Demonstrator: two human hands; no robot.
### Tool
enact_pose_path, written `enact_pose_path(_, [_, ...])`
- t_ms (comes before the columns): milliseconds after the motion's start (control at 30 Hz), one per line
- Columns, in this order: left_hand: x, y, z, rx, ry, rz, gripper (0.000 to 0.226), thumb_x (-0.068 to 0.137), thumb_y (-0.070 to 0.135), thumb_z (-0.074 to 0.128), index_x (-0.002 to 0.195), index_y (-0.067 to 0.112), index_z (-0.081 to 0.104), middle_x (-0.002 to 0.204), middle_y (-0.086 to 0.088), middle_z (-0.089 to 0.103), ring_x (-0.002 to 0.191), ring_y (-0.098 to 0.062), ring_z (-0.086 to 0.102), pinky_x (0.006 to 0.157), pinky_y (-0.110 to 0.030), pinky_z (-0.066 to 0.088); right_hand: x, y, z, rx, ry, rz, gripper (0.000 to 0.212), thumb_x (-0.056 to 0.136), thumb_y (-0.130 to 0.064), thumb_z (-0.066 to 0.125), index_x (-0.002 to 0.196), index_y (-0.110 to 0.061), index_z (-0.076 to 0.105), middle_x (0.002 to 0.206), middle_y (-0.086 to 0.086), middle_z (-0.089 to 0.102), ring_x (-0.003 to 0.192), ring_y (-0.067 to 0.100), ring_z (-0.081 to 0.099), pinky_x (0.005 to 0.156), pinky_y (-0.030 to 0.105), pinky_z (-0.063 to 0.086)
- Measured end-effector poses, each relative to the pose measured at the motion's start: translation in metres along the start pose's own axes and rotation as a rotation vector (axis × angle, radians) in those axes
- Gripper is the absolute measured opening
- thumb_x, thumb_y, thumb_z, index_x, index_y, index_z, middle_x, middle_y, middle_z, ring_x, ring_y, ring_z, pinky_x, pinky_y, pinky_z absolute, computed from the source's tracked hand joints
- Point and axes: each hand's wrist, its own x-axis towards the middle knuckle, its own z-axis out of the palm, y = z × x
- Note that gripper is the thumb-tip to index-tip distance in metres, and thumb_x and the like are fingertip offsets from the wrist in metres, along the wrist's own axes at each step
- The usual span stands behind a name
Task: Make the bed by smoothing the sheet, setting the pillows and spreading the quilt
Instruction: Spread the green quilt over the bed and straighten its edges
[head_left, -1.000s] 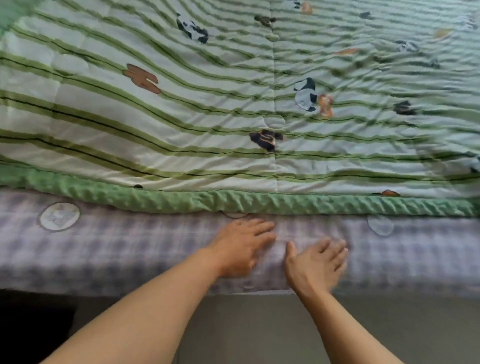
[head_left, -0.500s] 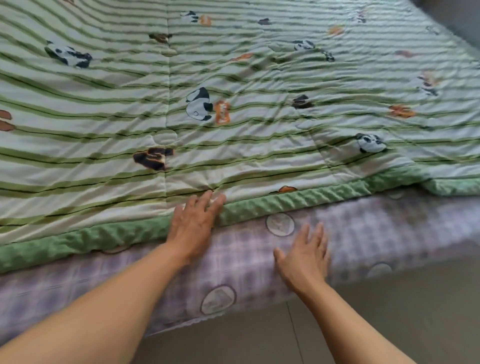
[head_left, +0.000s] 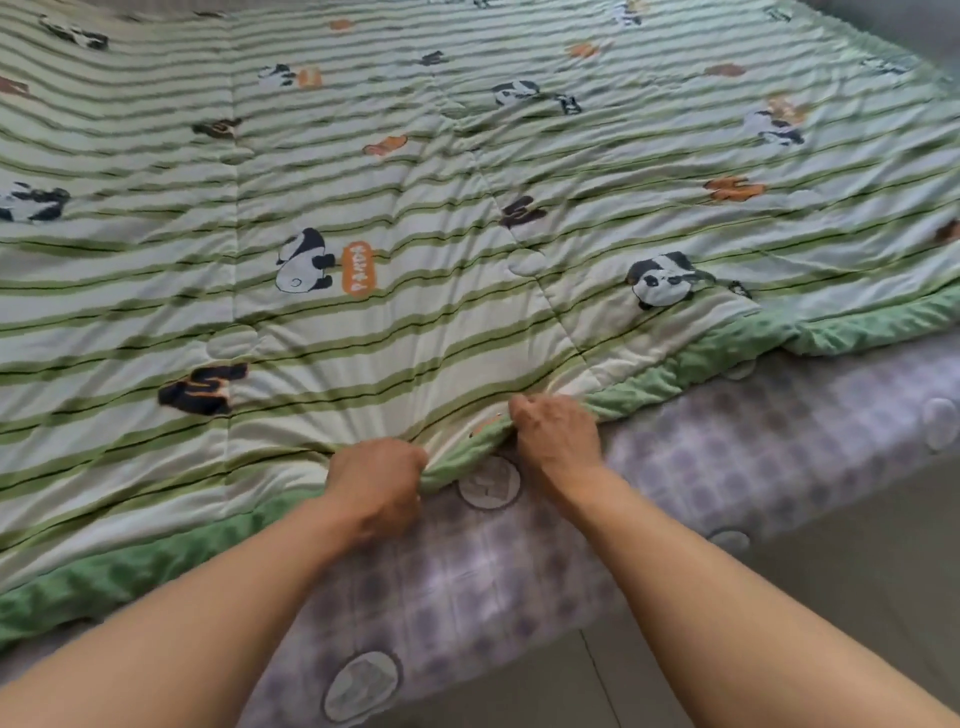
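The quilt (head_left: 415, 218), striped green and white with panda prints, lies spread over most of the bed and fills the view from the left edge to the far right. Its near edge is a green dimpled border (head_left: 130, 571) that runs slantwise from the lower left up to the right. Below that border a band of the checked lilac sheet (head_left: 753, 447) shows, covering the top rim and the side of the mattress. At the far right the border turns back on itself in a small fold (head_left: 852, 332), leaving more sheet bare there. Beneath the mattress side lies a grey tiled floor (head_left: 857, 597), open on the right and along the bottom of the view.

Both forearms reach forward from the bottom of the view, near each other at the quilt's edge. The left hand (head_left: 376, 486) is curled into a fist round the border, knuckles up, with the fabric bunched under it. The right hand (head_left: 558, 434), just beside and a little farther up the edge, has its fingers bent over the border and pinches it. Between the two hands a short stretch of border sags in a curve. Creases in the quilt fan out from the two grips toward the middle of the bed.
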Motion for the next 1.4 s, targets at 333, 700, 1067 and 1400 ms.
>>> enact_pose_path(333, [0.062, 0.072, -0.07, -0.139, 0.057, -0.013, 0.024, 0.088, 0.029, 0.049, 0.11, 0.02, 0.052, 0.118, -0.003, 0.057, 0.11, -0.025, 0.056, 0.077, -0.032, 0.04, -0.007, 0.046, -0.053, 0.124, -0.154, -0.045, 0.04, 0.075, -0.017, 0.06, 0.114, -0.006, 0.055, 0.113, 0.014, 0.054, 0.104, 0.035, 0.053, 0.08, 0.039, 0.043])
enact_pose_path(700, [0.128, 0.191, -0.061, -0.031, 0.155, 0.519, 0.075, 0.074, 0.029, 0.06, 0.14, 0.027, 0.023, 0.135, -0.002, 0.029, 0.122, -0.025, 0.035, 0.09, -0.035, 0.038, 0.032, 0.235, -0.055, -0.192, -0.296, 0.467, 0.06, 0.096, -0.005, 0.032, 0.151, -0.018, 0.012, 0.156, 0.018, 0.015, 0.144, 0.031, 0.017, 0.114, 0.043, 0.018])
enact_pose_path(1067, [0.18, 0.344, -0.137, -0.133, 0.014, 0.347, 0.034, 0.076, 0.054, 0.053, 0.096, 0.027, 0.058, 0.094, 0.001, 0.057, 0.095, -0.022, 0.058, 0.065, -0.029, 0.038, 0.053, 0.33, -0.115, -0.074, -0.612, 0.15, 0.041, 0.093, -0.017, 0.052, 0.134, -0.016, 0.05, 0.137, 0.006, 0.05, 0.124, 0.027, 0.05, 0.095, 0.038, 0.045])
enact_pose_path(1400, [0.236, 0.51, -0.13, -0.07, 0.101, 0.374, 0.087, 0.08, 0.038, 0.064, 0.148, 0.024, 0.012, 0.15, -0.001, 0.02, 0.135, -0.023, 0.027, 0.1, -0.038, 0.04, 0.026, 0.524, -0.095, -0.098, -0.351, 0.342, 0.08, 0.085, -0.017, 0.063, 0.149, -0.008, 0.016, 0.156, 0.018, 0.008, 0.144, 0.033, 0.005, 0.115, 0.044, 0.016])
